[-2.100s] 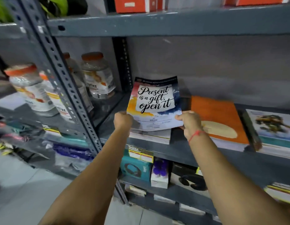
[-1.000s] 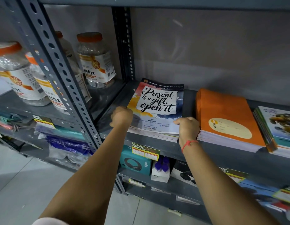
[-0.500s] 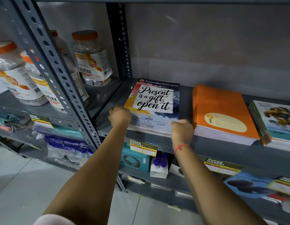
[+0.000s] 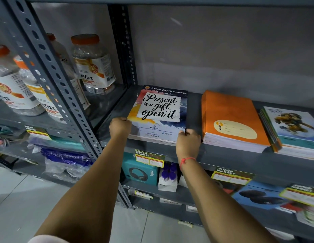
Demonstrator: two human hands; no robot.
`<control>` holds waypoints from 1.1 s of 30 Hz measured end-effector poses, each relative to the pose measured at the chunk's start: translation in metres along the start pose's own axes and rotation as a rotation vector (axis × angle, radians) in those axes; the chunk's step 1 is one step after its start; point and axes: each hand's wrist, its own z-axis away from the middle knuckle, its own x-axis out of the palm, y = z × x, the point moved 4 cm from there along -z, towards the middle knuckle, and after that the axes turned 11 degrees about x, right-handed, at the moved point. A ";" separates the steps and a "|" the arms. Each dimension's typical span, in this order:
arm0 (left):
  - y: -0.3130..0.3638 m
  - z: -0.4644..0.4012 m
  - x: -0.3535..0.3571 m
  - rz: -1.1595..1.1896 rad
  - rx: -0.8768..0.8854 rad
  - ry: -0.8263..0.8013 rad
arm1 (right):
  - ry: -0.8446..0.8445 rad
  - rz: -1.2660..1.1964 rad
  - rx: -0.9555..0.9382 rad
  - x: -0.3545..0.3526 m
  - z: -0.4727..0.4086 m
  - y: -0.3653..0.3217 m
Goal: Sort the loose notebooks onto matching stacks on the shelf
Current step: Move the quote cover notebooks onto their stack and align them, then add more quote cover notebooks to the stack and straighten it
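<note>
"Present is a gift" notebook lies atop its stack at the shelf front edge, left hand and right hand gripping its near corners.

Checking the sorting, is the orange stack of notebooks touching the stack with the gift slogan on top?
No, bare grey shelf shows between the orange stack and the slogan stack.
</note>
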 end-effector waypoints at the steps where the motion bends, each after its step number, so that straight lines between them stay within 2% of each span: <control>1: 0.003 0.001 -0.002 -0.071 0.002 0.006 | -0.002 0.017 -0.004 -0.002 0.001 0.000; 4: 0.025 0.013 -0.006 -0.250 0.089 0.148 | 0.058 0.078 -0.086 -0.016 0.005 -0.005; 7: 0.065 0.037 0.015 -0.203 0.275 0.212 | 0.126 0.049 -0.219 -0.041 0.007 -0.020; 10: 0.105 0.070 0.058 -0.059 0.399 0.108 | 0.200 -0.008 -0.274 -0.082 -0.006 -0.030; 13: 0.141 0.112 0.110 0.048 0.481 -0.036 | 0.298 -0.023 -0.210 -0.142 -0.038 -0.023; 18: 0.198 0.206 0.195 0.058 0.654 -0.245 | 0.411 0.039 -0.117 -0.261 -0.097 0.014; 23: 0.232 0.298 0.282 0.197 0.614 -0.477 | 0.480 0.122 -0.058 -0.370 -0.140 0.060; 27: 0.245 0.354 0.338 0.112 0.521 -0.614 | 0.513 0.156 0.050 -0.440 -0.165 0.096; 33: 0.244 0.388 0.379 0.062 0.394 -0.701 | 0.498 0.277 0.279 -0.502 -0.185 0.143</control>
